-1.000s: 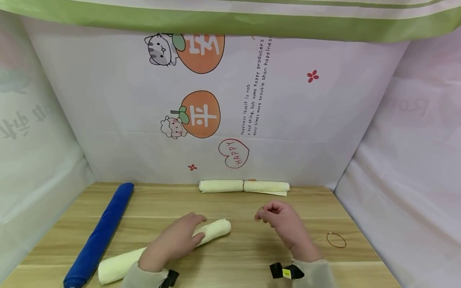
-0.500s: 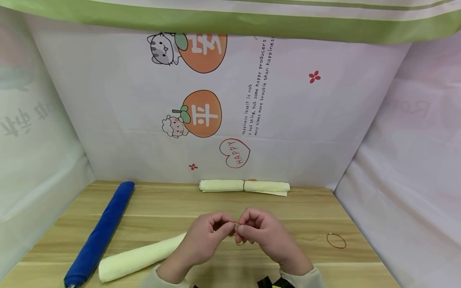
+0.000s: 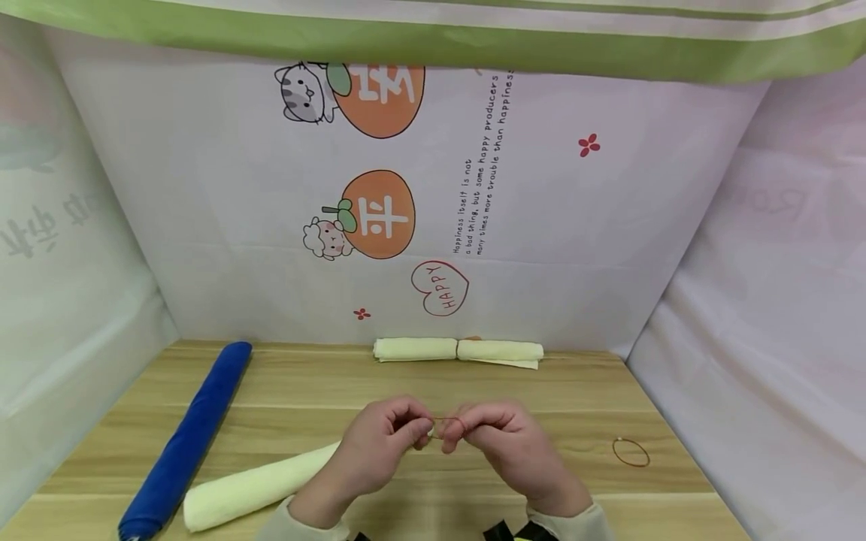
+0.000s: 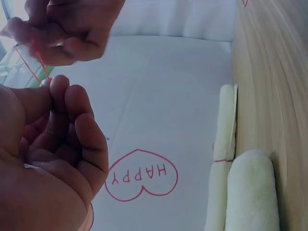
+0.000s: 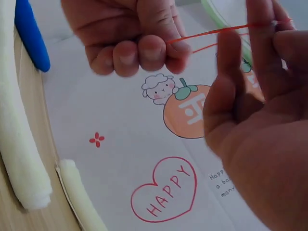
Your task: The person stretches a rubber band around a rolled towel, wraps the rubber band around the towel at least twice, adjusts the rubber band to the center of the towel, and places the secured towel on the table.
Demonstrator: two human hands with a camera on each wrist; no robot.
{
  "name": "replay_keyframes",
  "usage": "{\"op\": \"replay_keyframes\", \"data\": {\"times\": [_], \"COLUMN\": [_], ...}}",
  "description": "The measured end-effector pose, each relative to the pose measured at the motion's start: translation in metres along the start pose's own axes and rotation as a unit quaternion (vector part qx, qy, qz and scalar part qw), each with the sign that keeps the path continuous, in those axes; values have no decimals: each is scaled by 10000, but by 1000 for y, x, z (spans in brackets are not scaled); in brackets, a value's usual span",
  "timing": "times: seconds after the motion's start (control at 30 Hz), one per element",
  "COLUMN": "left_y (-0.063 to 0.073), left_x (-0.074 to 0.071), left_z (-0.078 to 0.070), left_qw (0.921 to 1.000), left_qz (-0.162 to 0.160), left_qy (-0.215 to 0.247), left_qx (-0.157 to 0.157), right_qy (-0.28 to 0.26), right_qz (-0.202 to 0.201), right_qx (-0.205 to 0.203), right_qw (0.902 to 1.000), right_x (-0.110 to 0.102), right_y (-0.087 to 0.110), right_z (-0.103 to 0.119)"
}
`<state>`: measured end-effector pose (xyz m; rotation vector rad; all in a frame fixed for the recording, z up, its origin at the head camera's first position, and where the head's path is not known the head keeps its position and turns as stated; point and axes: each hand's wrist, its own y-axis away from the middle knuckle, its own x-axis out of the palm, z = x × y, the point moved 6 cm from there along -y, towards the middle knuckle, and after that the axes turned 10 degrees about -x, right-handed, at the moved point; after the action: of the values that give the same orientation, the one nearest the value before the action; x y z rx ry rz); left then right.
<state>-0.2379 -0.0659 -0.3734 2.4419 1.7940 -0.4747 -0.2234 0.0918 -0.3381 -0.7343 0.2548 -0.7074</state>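
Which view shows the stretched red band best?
Right wrist: two strands of the red band run large between left hand and right hand. Left wrist shows two shorter strands near the frame's edge; head shows it small and thin.

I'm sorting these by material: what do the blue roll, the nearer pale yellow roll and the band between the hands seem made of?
Blue roll: probably plush fabric; soft-looking, matte, no hard glints.
Nearer pale yellow roll: likely towelling or fleece; matte, fuzzy-looking surface.
Band: apparently thin elastic, perhaps rubber; its strands stretch straight and taut; finish too fine to tell.
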Motion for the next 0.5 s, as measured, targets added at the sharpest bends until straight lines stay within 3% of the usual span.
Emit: {"op": "replay_keyframes", "data": {"times": [0.13, 0.23, 0.5], "left_y": [2, 4, 6], "left_x": [8, 11, 14], "left_z": [-3, -5, -8], "left_qw": [9996, 9989, 9983], "left_qz": [252, 401, 510], "left_qy": [-28, 153, 130], "left_qx": [102, 172, 253], "right_qy": [-1013, -1420, -1357], "right_qz": [101, 66, -131], "right_qx": [-891, -1147, -920], "right_qw": [9908, 9832, 9864], "right_x": [3, 5, 10], "right_y": [-5, -6, -7], "right_z": [2, 1, -4]}}
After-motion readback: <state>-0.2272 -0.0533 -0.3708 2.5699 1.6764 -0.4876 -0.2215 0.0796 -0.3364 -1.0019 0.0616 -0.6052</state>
